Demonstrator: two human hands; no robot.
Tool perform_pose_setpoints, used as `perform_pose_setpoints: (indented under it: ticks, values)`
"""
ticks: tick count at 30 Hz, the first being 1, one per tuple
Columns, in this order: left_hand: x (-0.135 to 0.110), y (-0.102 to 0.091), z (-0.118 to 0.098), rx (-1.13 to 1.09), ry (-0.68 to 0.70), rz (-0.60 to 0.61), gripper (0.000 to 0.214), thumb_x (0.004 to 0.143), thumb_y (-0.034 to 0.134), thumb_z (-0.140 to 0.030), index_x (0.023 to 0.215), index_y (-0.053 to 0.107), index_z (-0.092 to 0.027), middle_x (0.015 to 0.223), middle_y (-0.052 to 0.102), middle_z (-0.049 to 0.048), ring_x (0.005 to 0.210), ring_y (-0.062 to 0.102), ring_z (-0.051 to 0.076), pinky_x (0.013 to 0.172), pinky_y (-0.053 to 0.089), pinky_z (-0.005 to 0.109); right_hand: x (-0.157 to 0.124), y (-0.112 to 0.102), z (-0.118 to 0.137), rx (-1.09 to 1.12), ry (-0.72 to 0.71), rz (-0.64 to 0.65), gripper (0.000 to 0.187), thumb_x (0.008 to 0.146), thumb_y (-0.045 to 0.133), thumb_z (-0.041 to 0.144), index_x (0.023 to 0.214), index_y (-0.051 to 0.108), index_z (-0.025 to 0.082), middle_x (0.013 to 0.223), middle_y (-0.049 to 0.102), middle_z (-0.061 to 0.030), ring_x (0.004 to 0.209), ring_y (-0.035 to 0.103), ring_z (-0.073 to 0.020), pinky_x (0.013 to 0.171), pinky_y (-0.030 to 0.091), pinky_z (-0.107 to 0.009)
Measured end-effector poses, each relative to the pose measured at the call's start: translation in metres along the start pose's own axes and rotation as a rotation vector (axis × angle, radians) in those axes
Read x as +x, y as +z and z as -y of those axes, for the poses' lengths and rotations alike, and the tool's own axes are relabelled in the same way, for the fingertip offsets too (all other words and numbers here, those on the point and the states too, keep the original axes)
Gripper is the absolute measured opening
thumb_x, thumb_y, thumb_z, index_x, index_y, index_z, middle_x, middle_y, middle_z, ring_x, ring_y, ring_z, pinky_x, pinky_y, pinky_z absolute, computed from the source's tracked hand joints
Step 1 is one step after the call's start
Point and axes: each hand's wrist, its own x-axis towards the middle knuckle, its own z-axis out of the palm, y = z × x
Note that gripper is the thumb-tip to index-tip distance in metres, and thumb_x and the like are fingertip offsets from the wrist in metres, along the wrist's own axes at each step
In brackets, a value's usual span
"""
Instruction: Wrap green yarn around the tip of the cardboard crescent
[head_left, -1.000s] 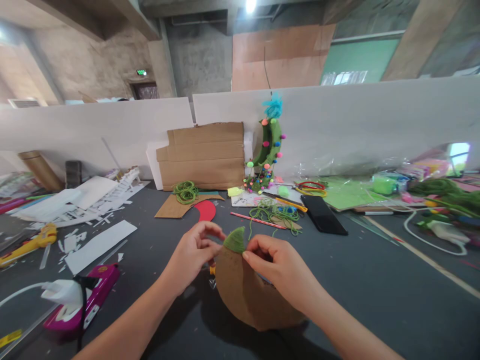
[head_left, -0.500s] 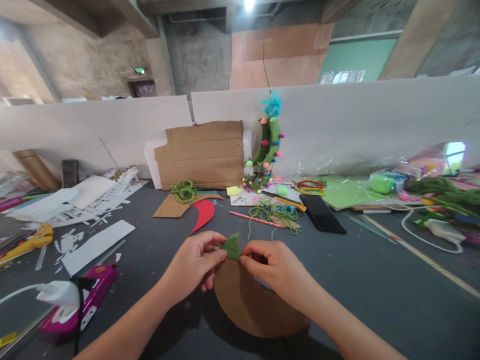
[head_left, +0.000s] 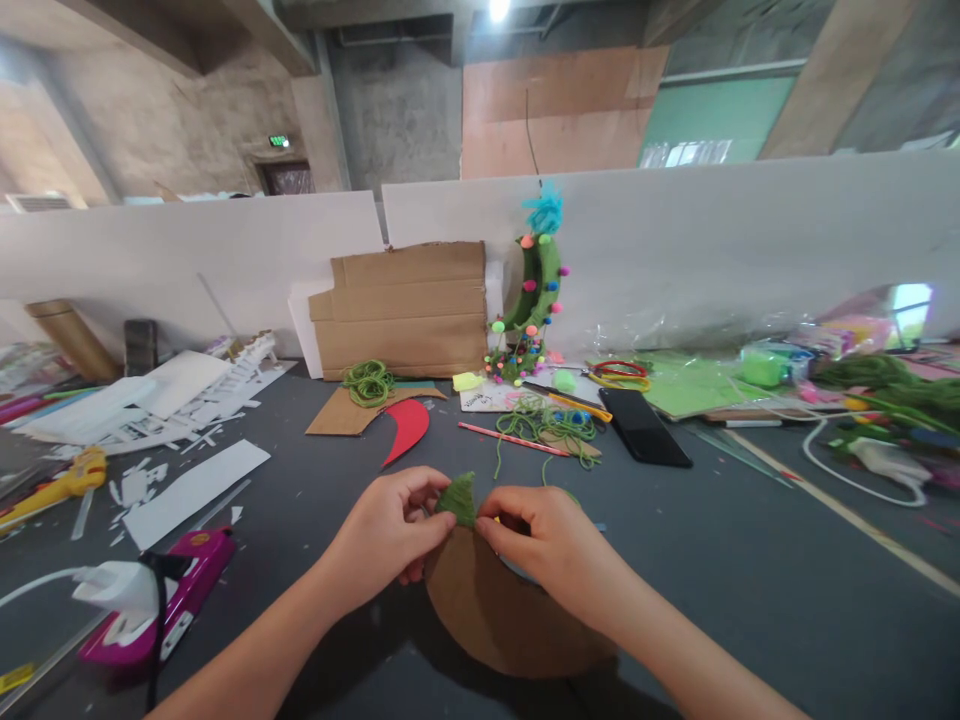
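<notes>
A brown cardboard crescent (head_left: 510, 620) is held up in front of me, its upper tip wrapped in green yarn (head_left: 457, 500). My left hand (head_left: 397, 525) grips the crescent at this tip, thumb in front and fingers behind. On the other side of the tip, my right hand (head_left: 532, 530) is closed in a pinch at the lower edge of the wrap. The yarn between its fingertips is mostly hidden; a bit of green strand shows behind that hand. Bare cardboard makes up the rest of the crescent.
Beyond my hands lie a red crescent (head_left: 409, 430), a yarn coil (head_left: 367, 383), loose yarn (head_left: 536, 420), a pencil (head_left: 514, 438) and a black phone (head_left: 645, 428). A decorated green crescent (head_left: 551, 285) stands behind. Left are a glue gun (head_left: 56, 488) and purple power strip (head_left: 191, 590).
Both hands and the crescent's wrapped tip have shifted slightly down and left. The tip leans a little more to the left. Both hands keep their hold.
</notes>
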Motion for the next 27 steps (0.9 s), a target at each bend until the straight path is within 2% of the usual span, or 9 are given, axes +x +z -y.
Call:
perform_pose_setpoints:
  ticks: [5,9,12,15,16,18,20,22,27]
  values:
    - [0.002,-0.001,0.001,0.003,-0.014,-0.013,0.016,0.073,0.052,-0.025,0.087,0.056,-0.017,0.055,0.049,-0.0067,0.030,0.041,0.004,0.029,0.030,0.014,0.003,0.001,-0.002,0.006,0.026,-0.015,0.020,0.078,0.049,0.025,0.063,0.060,0.017,0.055,0.052,0.0032,0.053,0.045,-0.0109,0.049,0.029,-0.022]
    - [0.005,-0.008,0.005,0.010,-0.005,-0.048,0.025,0.074,0.053,-0.029,0.096,0.059,-0.017,0.053,0.050,-0.0062,0.031,0.039,0.005,0.031,0.030,0.016,0.003,0.000,-0.002,0.081,0.073,-0.018,0.014,0.076,0.054,0.030,0.078,0.063,0.019,0.055,0.052,0.0045,0.051,0.046,-0.0108,0.048,0.030,-0.021]
    - [0.007,-0.019,0.006,0.072,0.042,-0.152,0.028,0.074,0.053,-0.029,0.098,0.062,-0.018,0.054,0.049,-0.0054,0.037,0.041,0.007,0.036,0.031,0.017,0.001,-0.006,0.000,0.145,0.109,0.022,0.014,0.074,0.057,0.027,0.085,0.060,0.019,0.055,0.051,0.0053,0.052,0.047,-0.0109,0.048,0.032,-0.021]
    - [0.008,-0.034,0.004,0.188,0.153,-0.308,0.024,0.073,0.056,-0.027,0.093,0.066,-0.018,0.063,0.055,-0.0022,0.056,0.050,0.011,0.051,0.038,0.019,0.000,-0.014,0.001,0.171,0.144,0.120,0.016,0.076,0.055,0.027,0.089,0.058,0.020,0.055,0.053,0.0044,0.052,0.050,-0.0118,0.048,0.034,-0.021]
    - [0.009,-0.038,0.003,0.216,0.172,-0.346,0.023,0.073,0.056,-0.026,0.092,0.067,-0.018,0.064,0.056,-0.0017,0.059,0.050,0.011,0.054,0.039,0.020,0.001,-0.017,0.000,0.148,0.144,0.117,0.015,0.077,0.054,0.030,0.087,0.059,0.020,0.056,0.055,0.0035,0.053,0.050,-0.0121,0.049,0.035,-0.021]
    - [0.010,-0.046,0.001,0.227,0.160,-0.378,0.024,0.073,0.057,-0.028,0.093,0.067,-0.018,0.062,0.055,-0.0024,0.055,0.048,0.011,0.052,0.037,0.020,0.004,-0.025,-0.006,0.052,0.118,0.022,0.018,0.078,0.052,0.034,0.077,0.061,0.019,0.060,0.057,0.0015,0.056,0.051,-0.0131,0.052,0.036,-0.023]
    - [0.010,-0.049,0.001,0.186,0.103,-0.356,0.028,0.072,0.058,-0.030,0.096,0.066,-0.018,0.059,0.052,-0.0040,0.046,0.041,0.008,0.044,0.032,0.019,0.007,-0.033,-0.013,-0.057,0.088,-0.124,0.025,0.079,0.049,0.038,0.068,0.061,0.019,0.064,0.059,0.0001,0.060,0.051,-0.0144,0.054,0.035,-0.024]
    - [0.010,-0.047,0.001,0.120,0.041,-0.290,0.034,0.071,0.058,-0.031,0.102,0.063,-0.018,0.058,0.052,-0.0051,0.040,0.035,0.005,0.040,0.028,0.018,0.011,-0.039,-0.022,-0.142,0.099,-0.206,0.028,0.080,0.047,0.039,0.067,0.061,0.019,0.064,0.059,-0.0001,0.062,0.052,-0.0153,0.055,0.035,-0.025]
    - [0.007,-0.031,0.002,-0.002,-0.028,-0.105,0.031,0.070,0.059,-0.029,0.098,0.062,-0.016,0.063,0.056,-0.0040,0.036,0.032,0.002,0.037,0.025,0.017,0.018,-0.038,-0.034,-0.312,0.175,-0.143,0.024,0.078,0.049,0.034,0.064,0.063,0.019,0.061,0.062,-0.0021,0.057,0.053,-0.0165,0.051,0.031,-0.026]
